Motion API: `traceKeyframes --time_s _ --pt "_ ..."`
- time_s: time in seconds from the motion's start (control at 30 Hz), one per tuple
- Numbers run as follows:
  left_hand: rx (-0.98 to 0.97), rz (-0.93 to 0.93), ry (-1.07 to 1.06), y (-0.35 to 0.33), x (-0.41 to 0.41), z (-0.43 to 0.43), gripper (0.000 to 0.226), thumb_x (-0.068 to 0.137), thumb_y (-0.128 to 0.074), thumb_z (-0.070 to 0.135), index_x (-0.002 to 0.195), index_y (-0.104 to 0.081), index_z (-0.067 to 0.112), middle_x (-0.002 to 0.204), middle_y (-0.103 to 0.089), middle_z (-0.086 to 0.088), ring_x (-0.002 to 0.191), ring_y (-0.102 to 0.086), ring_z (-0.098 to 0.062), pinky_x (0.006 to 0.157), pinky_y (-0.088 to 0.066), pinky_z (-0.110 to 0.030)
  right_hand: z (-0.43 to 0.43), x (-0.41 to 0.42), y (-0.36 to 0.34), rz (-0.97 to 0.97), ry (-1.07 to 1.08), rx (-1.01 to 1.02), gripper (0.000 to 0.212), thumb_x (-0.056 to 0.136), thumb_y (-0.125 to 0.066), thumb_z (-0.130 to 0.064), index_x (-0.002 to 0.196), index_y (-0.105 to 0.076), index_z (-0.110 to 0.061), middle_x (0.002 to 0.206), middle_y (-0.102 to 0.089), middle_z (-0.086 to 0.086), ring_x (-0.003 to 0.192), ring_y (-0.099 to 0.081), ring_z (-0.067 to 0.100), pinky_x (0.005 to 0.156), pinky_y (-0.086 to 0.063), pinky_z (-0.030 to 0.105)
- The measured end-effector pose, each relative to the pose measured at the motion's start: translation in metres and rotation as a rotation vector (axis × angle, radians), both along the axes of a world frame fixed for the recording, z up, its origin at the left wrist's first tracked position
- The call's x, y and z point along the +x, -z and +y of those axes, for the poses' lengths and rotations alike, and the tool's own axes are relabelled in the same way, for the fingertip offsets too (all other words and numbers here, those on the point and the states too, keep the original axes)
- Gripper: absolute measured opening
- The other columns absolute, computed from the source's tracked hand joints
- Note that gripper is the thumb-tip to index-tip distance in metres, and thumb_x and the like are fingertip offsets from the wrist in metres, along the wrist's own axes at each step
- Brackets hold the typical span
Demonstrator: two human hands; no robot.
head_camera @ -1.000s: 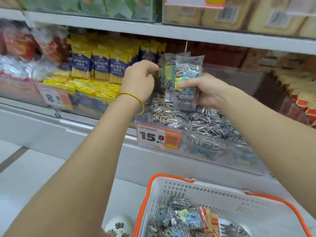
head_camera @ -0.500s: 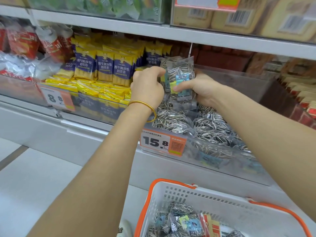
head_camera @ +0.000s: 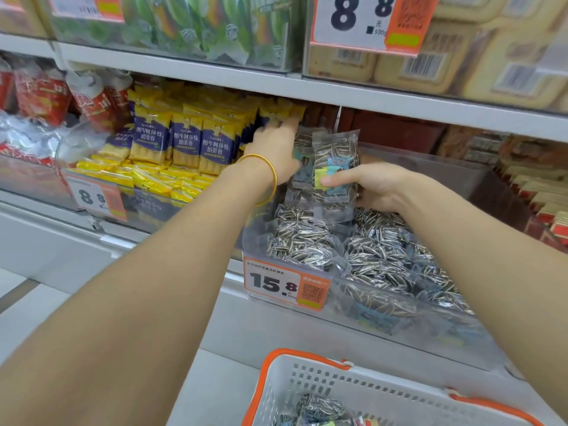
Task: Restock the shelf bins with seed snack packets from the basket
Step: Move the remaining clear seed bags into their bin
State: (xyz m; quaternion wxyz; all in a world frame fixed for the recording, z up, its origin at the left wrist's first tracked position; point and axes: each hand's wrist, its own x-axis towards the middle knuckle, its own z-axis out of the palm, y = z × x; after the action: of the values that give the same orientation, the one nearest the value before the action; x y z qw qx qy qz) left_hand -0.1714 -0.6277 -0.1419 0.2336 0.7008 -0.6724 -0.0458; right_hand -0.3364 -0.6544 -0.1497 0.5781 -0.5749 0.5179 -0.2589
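Observation:
A clear shelf bin [head_camera: 436, 170] with a 15.8 price tag [head_camera: 285, 284] holds several packets of striped sunflower seeds [head_camera: 378, 256] lying flat. At the bin's back left, upright seed packets [head_camera: 335, 155] stand in a row. My right hand [head_camera: 378, 186] grips the front packet from the right, thumb on its label. My left hand [head_camera: 276, 142], with a gold bangle, lies flat against the row's left side, fingers stretched toward the back. The white basket [head_camera: 362, 392] with orange rim sits below at the bottom edge, more seed packets [head_camera: 319, 407] inside.
Left of the seed bin stands a bin of yellow-and-blue packets [head_camera: 184, 142] with an 8.8 tag [head_camera: 92, 198]. Red bags [head_camera: 40, 93] fill the far left, red-brown packs [head_camera: 528, 192] the right. The white shelf board [head_camera: 399, 99] hangs low over the bins.
My left hand has opened from a curl on the packets and its fingers now reach toward the back. The right hand keeps the upright packet. The view has moved closer to the shelf.

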Motion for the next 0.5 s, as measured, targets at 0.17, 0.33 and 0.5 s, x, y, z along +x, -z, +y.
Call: traceKeyframes --time_s 0.17,0.33,0.5 --pt "-0.028 0.002 -0.059 -0.006 0.000 0.000 0.057 0.079 -0.072 0.032 0.128 -0.046 0.019 0.133 -0.033 -0.017 0.120 -0.039 -0.039 0.102 -0.039 -0.048 0.005 -0.003 0.000 0.008 -0.004 -0.048 0.036 0.065 -0.079 -0.002 0.097 -0.064 -0.009 0.106 -0.069 0.006 0.107 -0.062 0.021 0.104 -0.042 0.042" --pt "-0.071 0.027 0.017 -0.003 -0.001 0.009 0.048 0.078 -0.073 0.027 0.113 -0.044 0.012 0.113 -0.055 -0.013 0.108 -0.050 -0.035 0.095 -0.041 -0.048 0.014 0.001 0.004 -0.115 0.066 -0.116 0.045 0.062 -0.078 0.005 0.105 -0.064 0.000 0.104 -0.070 0.011 0.105 -0.064 0.026 0.100 -0.046 0.043" --pt "-0.023 0.010 0.052 -0.001 0.006 0.007 0.047 0.076 -0.074 0.032 0.110 -0.043 0.019 0.120 -0.051 -0.016 0.112 -0.046 -0.039 0.096 -0.041 -0.050 0.023 -0.002 0.006 -0.438 0.162 -0.005 0.045 0.070 -0.062 0.013 0.113 -0.055 0.001 0.104 -0.064 0.014 0.087 -0.065 0.026 0.075 -0.057 0.037"
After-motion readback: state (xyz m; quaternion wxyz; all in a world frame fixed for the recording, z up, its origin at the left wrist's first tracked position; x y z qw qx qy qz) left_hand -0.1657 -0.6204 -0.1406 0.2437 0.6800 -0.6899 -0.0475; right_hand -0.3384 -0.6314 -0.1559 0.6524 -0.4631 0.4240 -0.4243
